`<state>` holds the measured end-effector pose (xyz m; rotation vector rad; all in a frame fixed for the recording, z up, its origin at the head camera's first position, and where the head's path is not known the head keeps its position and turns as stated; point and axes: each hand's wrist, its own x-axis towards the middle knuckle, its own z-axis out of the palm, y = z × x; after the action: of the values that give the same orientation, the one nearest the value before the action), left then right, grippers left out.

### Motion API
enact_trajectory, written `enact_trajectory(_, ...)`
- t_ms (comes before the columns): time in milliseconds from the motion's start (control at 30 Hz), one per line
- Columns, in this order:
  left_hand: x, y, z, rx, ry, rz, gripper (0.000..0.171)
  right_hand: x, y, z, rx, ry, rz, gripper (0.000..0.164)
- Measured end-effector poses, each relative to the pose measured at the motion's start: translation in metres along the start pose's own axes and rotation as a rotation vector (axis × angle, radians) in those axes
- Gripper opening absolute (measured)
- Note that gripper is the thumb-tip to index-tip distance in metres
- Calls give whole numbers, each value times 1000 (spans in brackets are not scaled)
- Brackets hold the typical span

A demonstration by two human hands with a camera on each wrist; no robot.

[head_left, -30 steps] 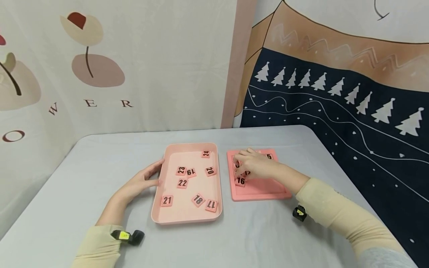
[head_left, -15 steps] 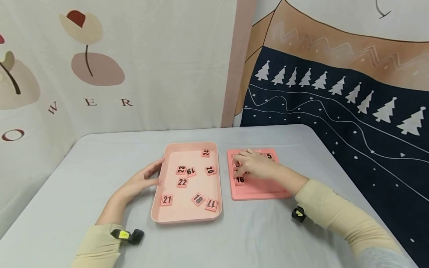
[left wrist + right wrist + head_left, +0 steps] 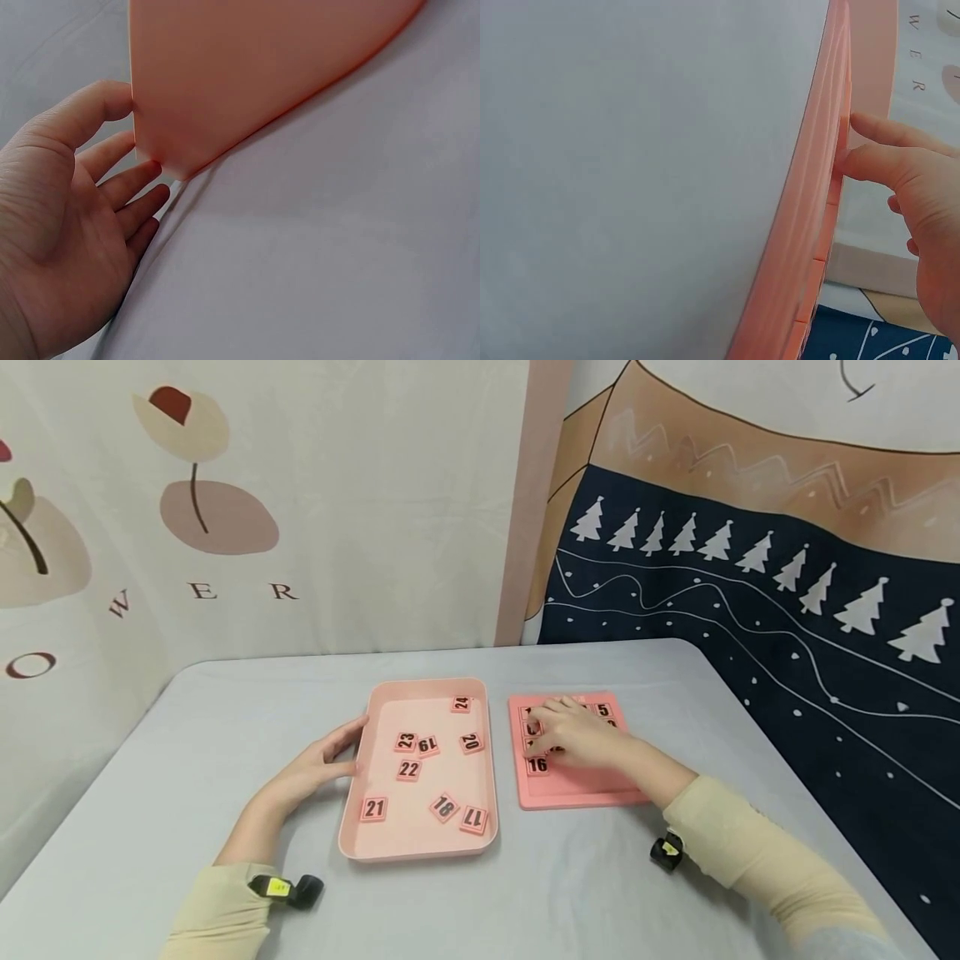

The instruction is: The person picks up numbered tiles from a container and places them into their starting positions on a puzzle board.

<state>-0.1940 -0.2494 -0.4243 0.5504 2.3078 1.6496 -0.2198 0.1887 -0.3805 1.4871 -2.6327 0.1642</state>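
Note:
My left hand (image 3: 309, 770) touches the left side of a light pink tray (image 3: 420, 838), fingers relaxed; the left wrist view shows its thumb and fingertips against the tray wall (image 3: 225, 67). In the tray lie several loose number tiles, among them 21 (image 3: 373, 809), 22 (image 3: 408, 770), 18 (image 3: 444, 807) and 17 (image 3: 473, 819). Over a darker pink number board (image 3: 588, 795), my right hand (image 3: 576, 735) rests its thumb and fingertip on the tiles at the left side. Just below the thumb, tile 16 (image 3: 537, 766) sits in the board. The hand hides much of the upper rows.
Tray and board stand side by side on a grey-white cloth (image 3: 570, 885), a narrow gap between them. Behind the table hang a pale printed curtain (image 3: 390, 510) and a dark one with white trees (image 3: 645, 585). A small black camera is on each wrist.
Tile 16, slightly tilted a second ago, now lies straight in the board's left column. My right hand has shifted only slightly. My left hand and the tray have stayed put.

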Motion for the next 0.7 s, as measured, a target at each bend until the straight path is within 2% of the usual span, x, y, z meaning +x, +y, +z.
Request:
enact_trajectory(267,1,0,0,4,-2,0,74,-2,-5,-7,73,116,35,28)
enact_trajectory(467,0,1,0,10,0,0,74,12,-17,-10,124,224,53,26)
enact_trajectory(700,0,1,0,-3,-6,13,74,31,-35,-2,187,315,39,26)
